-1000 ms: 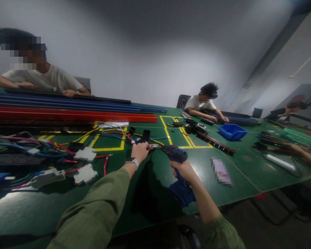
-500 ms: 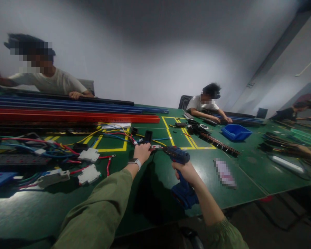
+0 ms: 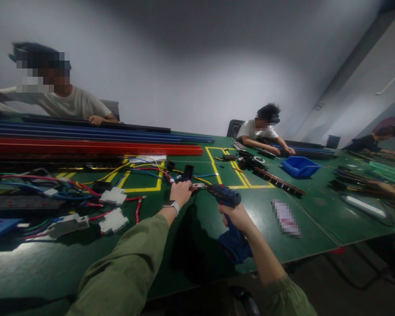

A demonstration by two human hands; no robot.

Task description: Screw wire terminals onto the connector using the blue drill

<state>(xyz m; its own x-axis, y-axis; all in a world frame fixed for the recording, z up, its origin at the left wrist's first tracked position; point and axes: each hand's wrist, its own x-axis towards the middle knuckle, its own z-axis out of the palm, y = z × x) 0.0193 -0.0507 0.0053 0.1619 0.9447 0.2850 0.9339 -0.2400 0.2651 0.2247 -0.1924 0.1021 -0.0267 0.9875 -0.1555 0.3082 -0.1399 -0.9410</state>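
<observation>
My right hand [image 3: 237, 216] is wrapped round the grip of a blue cordless drill [image 3: 227, 195], its battery base low over the green table. The drill's nose points left at a small white part with red marks [image 3: 197, 186]. My left hand [image 3: 180, 193] is closed on that part; its fingertips are mostly hidden behind the hand. Whether the bit touches a screw there is too small to tell. Just beyond my left fingers stands a black box-like piece [image 3: 188, 171], with yellow, red and blue wires [image 3: 148, 169] running up to it.
Left of my arm lie white breaker-like modules [image 3: 113, 220], a dark socket strip [image 3: 23, 204] and a blue socket panel [image 3: 2, 228]. Red [image 3: 95, 147] and blue rails span the back left. A blue bin [image 3: 300, 167] sits to the right. Co-workers sit across the table [image 3: 322, 215].
My hands, the drill and the white part keep nearly the same place. The co-worker at the far left has shifted slightly, head and arm.
</observation>
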